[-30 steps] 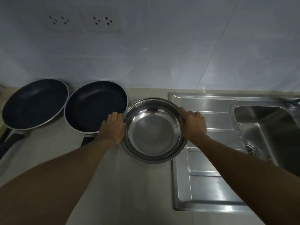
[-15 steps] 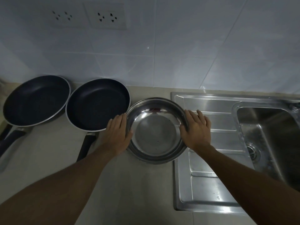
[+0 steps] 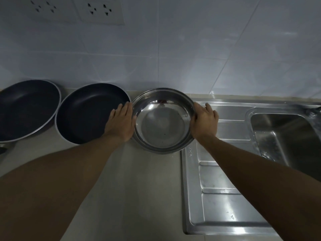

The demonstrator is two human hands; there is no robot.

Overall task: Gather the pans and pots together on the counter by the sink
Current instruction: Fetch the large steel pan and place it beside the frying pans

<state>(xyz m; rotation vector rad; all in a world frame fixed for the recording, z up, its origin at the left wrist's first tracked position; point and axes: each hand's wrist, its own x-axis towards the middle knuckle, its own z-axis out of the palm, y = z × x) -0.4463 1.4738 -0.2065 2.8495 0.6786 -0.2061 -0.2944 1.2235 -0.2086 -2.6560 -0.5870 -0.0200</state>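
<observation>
- My left hand [image 3: 121, 124] lay flat against the left side of the steel bowl [image 3: 163, 119], fingers straight and together, palm pressed to the rim — not curled around it, so an open hand rather than a grasp.
- My right hand [image 3: 205, 122] cupped the bowl's right rim, fingers bent over the edge and the thumb on the near side — a loose hold on the bowl.
- The bowl sat on the counter [image 3: 135, 188] close to the tiled wall [image 3: 173, 49], its right edge overlapping the sink's drainboard [image 3: 217, 197].
- Just left of it stood a dark pan [image 3: 90, 113], rim all but touching the bowl; I could not tell whether they met, because my left hand covered the gap.
- A second dark pan [image 3: 26, 110] sat further left, near the first, partly cut off by the frame edge.
- The three vessels formed a row along the wall.
- The basin [image 3: 286, 136] lay at far right, well apart from the bowl.
- Two sockets [image 3: 99, 11] showed on the wall above the pans.
</observation>
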